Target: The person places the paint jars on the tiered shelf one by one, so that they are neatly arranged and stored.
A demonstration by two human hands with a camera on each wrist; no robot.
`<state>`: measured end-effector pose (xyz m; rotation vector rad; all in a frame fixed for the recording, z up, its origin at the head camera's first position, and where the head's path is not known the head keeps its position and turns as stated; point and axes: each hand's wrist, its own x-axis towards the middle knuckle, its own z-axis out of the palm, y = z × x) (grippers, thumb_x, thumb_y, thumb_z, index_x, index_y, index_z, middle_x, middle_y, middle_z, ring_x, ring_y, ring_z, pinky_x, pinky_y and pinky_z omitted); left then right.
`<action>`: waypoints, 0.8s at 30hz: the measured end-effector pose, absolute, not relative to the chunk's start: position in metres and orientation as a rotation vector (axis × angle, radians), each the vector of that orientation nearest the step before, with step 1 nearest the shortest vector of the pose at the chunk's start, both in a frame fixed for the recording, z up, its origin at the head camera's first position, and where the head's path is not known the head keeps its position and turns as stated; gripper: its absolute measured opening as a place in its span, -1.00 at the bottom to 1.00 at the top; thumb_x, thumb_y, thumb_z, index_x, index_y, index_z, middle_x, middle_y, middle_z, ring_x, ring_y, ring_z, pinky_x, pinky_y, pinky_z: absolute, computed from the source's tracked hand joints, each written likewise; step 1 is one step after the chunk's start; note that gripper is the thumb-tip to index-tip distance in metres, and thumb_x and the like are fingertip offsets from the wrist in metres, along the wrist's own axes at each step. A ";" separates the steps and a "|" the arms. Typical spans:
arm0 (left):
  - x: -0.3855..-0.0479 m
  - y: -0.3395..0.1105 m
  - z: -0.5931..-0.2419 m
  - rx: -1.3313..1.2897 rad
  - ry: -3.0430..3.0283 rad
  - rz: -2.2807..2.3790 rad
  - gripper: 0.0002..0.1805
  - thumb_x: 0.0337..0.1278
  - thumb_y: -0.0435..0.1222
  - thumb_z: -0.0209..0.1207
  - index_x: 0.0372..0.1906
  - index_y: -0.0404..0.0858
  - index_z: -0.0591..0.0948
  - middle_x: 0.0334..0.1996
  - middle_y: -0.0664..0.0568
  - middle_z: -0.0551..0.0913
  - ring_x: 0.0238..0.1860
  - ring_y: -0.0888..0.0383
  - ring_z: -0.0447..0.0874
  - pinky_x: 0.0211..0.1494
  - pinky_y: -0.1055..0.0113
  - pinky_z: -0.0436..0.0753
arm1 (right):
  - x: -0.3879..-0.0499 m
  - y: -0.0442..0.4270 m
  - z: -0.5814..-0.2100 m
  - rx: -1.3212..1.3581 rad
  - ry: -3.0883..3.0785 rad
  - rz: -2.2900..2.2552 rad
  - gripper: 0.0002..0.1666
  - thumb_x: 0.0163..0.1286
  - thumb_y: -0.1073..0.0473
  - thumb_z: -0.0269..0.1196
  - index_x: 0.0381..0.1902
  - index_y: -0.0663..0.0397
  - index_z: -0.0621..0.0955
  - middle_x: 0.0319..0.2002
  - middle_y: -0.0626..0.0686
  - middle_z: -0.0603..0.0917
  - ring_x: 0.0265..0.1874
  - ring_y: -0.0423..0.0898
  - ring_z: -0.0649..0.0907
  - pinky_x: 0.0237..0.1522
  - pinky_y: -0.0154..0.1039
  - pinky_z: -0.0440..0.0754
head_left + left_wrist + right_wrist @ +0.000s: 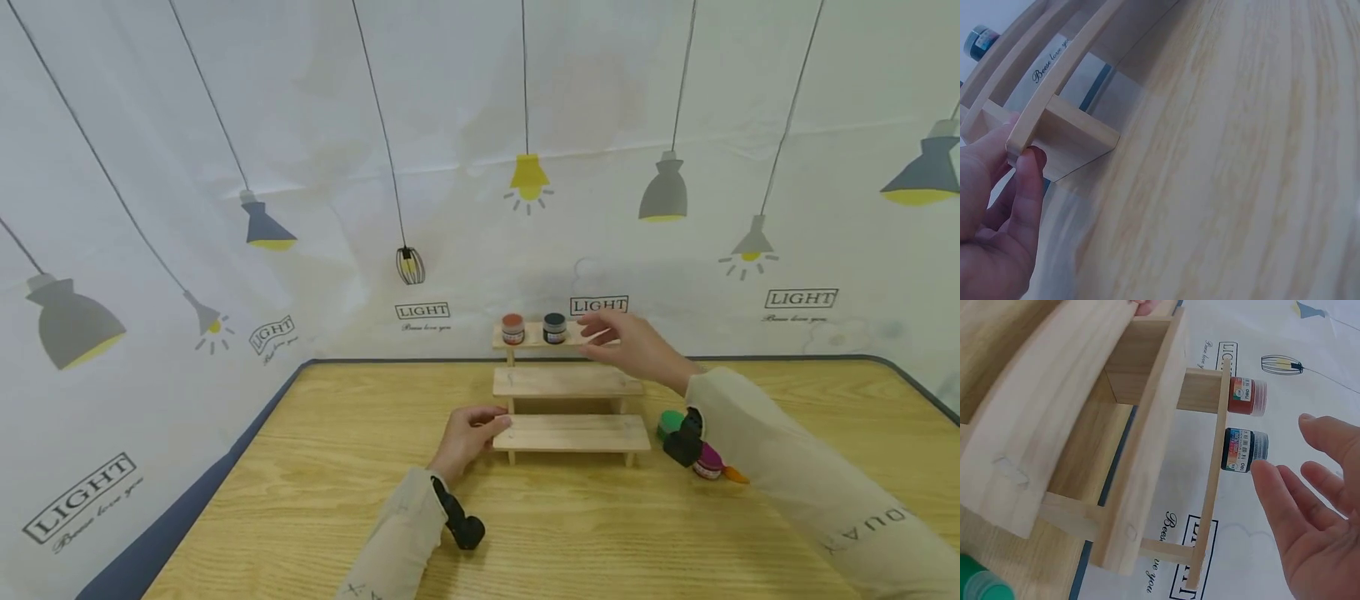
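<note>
We saw a three-tiered wooden stand [572, 432] on the wood-grained table [300, 500], near its far edge. The left hand [461, 442] was at the left end of the lowest tier, and in the left wrist view we could see its thumb and fingers pinching the board's end from both sides.

On the top tier we found two small jars standing upright: a red jar [513, 330] toward the left end and a dark jar [554, 328] just to its right, with a narrow gap between them. Both carried printed labels, and in the right wrist view we noticed their clear lids. The middle tier was below them.

The right hand [637, 346] hung at the right part of the top tier, its thumb and fingers apart and holding nothing. We saw one fingertip close by the lid of the dark jar, but we could not tell whether they touched.

To the right of the stand, on the table, we made out a green jar [668, 425], a purple jar [708, 461] and an orange item [736, 475], all partly covered by the right forearm and its black wrist camera [682, 446]. Behind everything we saw a white backdrop [450, 100] printed with hanging lamps and the word LIGHT.
</note>
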<state>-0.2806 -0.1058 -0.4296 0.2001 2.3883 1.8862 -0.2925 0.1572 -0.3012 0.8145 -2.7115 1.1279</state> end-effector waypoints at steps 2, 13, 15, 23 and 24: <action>-0.281 -0.106 -0.429 0.197 2.382 1.891 -0.70 0.01 -0.20 0.21 -0.16 -0.29 0.63 -0.45 0.02 0.58 -0.63 0.25 0.41 -0.51 0.39 0.49 | -0.289 0.160 -0.303 0.841 -2.695 1.133 -0.49 0.25 0.16 0.18 0.11 0.29 0.38 -0.08 0.27 0.51 -0.14 0.10 0.54 -0.20 -0.10 0.53; -0.281 -0.107 -0.430 0.172 2.349 1.906 -0.67 0.00 -0.19 0.22 -0.14 -0.30 0.62 -0.46 0.03 0.56 -0.64 0.25 0.40 -0.51 0.38 0.48 | -0.264 0.182 -0.315 0.814 -2.548 1.280 -0.54 0.28 0.20 0.14 0.10 0.27 0.39 -0.12 0.22 0.54 -0.19 0.06 0.57 -0.21 -0.18 0.53; -0.281 -0.107 -0.429 0.175 2.341 1.911 -0.67 0.01 -0.20 0.22 -0.13 -0.31 0.62 -0.44 0.03 0.57 -0.63 0.24 0.40 -0.50 0.37 0.48 | -0.261 0.187 -0.317 0.796 -2.530 1.311 -0.58 0.28 0.21 0.13 0.06 0.27 0.41 -0.14 0.22 0.55 -0.21 0.03 0.57 -0.25 -0.26 0.54; -0.263 -0.104 -0.405 0.178 2.351 1.894 -0.69 0.08 -0.30 0.16 -0.10 -0.41 0.58 -0.43 -0.06 0.56 -0.63 0.24 0.39 -0.46 0.33 0.50 | -0.249 0.216 -0.332 0.733 -2.522 1.284 -0.63 0.30 0.22 0.11 0.04 0.24 0.43 -0.19 0.18 0.57 -0.29 -0.29 0.55 -0.31 -0.36 0.54; -0.262 -0.104 -0.404 0.181 2.352 1.894 -0.69 0.08 -0.30 0.16 -0.10 -0.41 0.58 -0.43 -0.05 0.56 -0.63 0.24 0.39 -0.46 0.33 0.49 | -0.247 0.220 -0.333 0.719 -2.529 1.286 -0.62 0.30 0.21 0.11 0.04 0.24 0.42 -0.19 0.17 0.57 -0.30 -0.29 0.55 -0.32 -0.35 0.54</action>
